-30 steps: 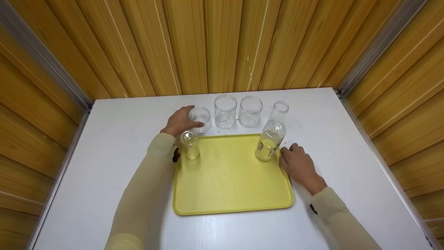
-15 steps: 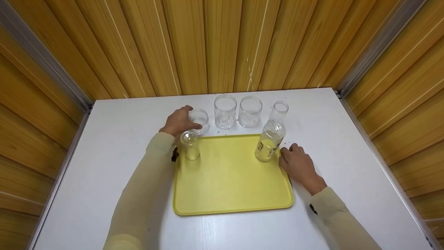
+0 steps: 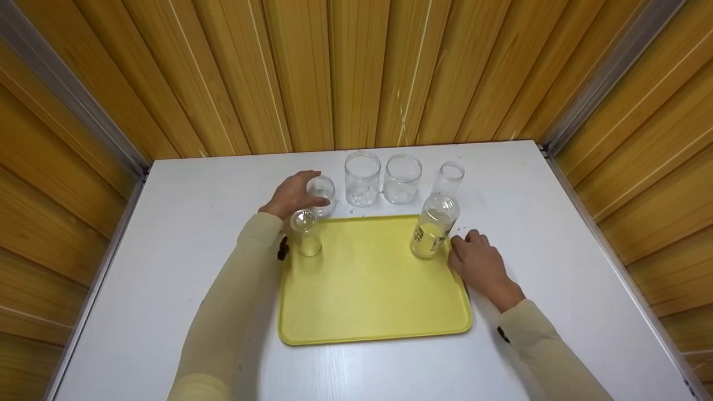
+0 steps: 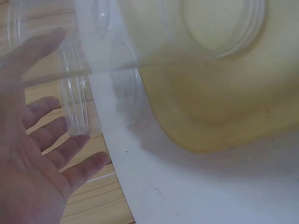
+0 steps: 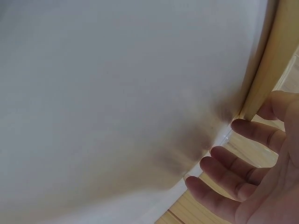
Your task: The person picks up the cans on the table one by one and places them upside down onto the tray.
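Observation:
In the head view my left hand [image 3: 292, 195] curves its thumb and fingers round a short clear jar [image 3: 323, 192] behind the tray's left corner. The left wrist view shows the jar's ridged neck [image 4: 77, 105] against the fingers. My right hand [image 3: 479, 264] rests at the right edge of a yellow tray [image 3: 373, 301], its fingers loosely bent. In the right wrist view, thumb and forefinger touch the tray's rim [image 5: 268, 60]. A slim clear container [image 3: 306, 236] stands at the tray's back left, and a clear printed bottle [image 3: 433, 228] at its back right.
Behind the tray stand two wide clear jars, one on the left [image 3: 362, 181] and one on the right [image 3: 402, 181], with a narrow clear container [image 3: 449, 178] further right. All are on a white table [image 3: 195, 223]. Wood-patterned panels [image 3: 356, 78] rise along the back and sides.
The short jar has shifted slightly toward the tray with my left hand, which then moved a little to the right. My right hand, the tray and the other containers have stayed put.

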`<state>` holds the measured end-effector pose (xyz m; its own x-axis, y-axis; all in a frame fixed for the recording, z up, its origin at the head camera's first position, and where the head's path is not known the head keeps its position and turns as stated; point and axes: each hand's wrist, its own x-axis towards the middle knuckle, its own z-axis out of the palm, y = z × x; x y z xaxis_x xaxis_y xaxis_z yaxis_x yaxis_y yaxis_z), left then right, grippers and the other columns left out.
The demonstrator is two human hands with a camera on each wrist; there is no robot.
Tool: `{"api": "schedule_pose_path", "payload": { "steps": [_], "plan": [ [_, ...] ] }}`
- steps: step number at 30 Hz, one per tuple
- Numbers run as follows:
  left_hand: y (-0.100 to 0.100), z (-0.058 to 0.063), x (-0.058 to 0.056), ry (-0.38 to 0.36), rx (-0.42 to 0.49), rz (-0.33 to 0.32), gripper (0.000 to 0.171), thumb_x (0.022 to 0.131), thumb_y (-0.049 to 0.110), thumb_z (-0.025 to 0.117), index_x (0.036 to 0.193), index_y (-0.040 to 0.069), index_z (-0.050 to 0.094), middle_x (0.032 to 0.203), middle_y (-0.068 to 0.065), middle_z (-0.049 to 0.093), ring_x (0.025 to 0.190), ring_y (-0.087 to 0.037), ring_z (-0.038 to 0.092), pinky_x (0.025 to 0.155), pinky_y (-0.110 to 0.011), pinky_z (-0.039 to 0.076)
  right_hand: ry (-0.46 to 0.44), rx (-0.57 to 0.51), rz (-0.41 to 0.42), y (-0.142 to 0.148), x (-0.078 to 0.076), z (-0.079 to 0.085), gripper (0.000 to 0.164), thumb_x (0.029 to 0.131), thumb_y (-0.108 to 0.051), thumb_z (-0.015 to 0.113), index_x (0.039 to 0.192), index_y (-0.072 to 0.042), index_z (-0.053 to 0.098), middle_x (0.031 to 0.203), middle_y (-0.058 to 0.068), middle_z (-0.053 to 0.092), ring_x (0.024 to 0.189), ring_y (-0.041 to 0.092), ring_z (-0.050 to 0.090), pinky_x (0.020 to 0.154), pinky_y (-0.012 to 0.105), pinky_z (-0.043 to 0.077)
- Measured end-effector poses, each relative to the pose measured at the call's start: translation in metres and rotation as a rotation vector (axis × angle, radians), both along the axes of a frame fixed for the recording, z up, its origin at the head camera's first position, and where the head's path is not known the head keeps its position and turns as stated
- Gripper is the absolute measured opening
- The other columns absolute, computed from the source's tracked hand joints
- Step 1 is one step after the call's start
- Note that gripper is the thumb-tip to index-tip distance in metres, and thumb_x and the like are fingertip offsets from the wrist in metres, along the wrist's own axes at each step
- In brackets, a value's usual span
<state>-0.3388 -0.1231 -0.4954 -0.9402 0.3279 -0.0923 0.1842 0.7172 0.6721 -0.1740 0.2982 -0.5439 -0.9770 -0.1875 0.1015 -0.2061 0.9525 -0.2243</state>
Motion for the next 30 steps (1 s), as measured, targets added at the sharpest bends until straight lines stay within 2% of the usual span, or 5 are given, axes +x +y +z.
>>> {"api": "schedule_pose_path", "payload": {
  "steps": [12, 20, 30],
  "plan": [
    [0.0021, 0.0022, 0.0003, -0.011, 0.003, 0.046, 0.081, 0.088, 0.027, 0.090, 0.156, 0.006, 0.052, 0.159, -0.016, 0.048, 0.149, -0.035, 0.042, 0.122, -0.047, 0.034, 0.008, 0.004, 0.006, -0.0001, -0.0006, -0.0004, 0.025, 0.106, -0.018, 0.058, 0.121, 0.000, 0.067, 0.105, 0.023, 0.054, 0.091, 0.041, 0.054, 0.065, 0.058, 0.051],
    [-0.0007, 0.0012, -0.0003, 0.060, -0.034, 0.016, 0.079, 0.088, 0.029, 0.089, 0.153, 0.002, 0.053, 0.154, -0.020, 0.052, 0.145, -0.037, 0.047, 0.120, -0.047, 0.037, 0.007, 0.001, 0.007, 0.0003, -0.0009, -0.0018, 0.023, 0.106, -0.018, 0.056, 0.117, -0.001, 0.066, 0.099, 0.019, 0.053, 0.086, 0.037, 0.052, 0.062, 0.055, 0.051],
    [-0.0027, 0.0043, 0.0051, 0.018, -0.027, 0.068, 0.079, 0.090, 0.029, 0.087, 0.156, 0.005, 0.051, 0.155, -0.020, 0.050, 0.143, -0.038, 0.048, 0.118, -0.051, 0.039, 0.020, 0.002, 0.009, -0.0010, -0.0006, 0.0003, 0.024, 0.105, -0.017, 0.058, 0.119, 0.001, 0.068, 0.098, 0.019, 0.053, 0.085, 0.037, 0.053, 0.062, 0.054, 0.051]
  ]
}}
